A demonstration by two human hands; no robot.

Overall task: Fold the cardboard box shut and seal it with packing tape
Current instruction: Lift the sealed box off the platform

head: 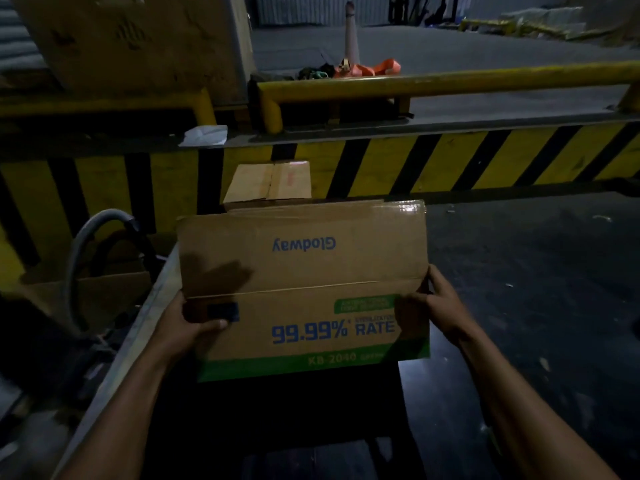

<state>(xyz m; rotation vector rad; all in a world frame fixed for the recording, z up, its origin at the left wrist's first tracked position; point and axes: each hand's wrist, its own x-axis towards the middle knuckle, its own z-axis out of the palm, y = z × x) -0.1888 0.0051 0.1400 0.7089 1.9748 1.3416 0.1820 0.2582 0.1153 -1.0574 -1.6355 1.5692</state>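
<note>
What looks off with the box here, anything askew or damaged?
No damage shows on the cardboard box. Oddities: the "Glodway" print reads upside down while "99.99% RATE" reads upright, and glossy tape already covers the far top edge. Left hand and right hand grip its sides.

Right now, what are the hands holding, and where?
Both hold the cardboard box: left hand on its left edge, right hand on its right edge.
</note>
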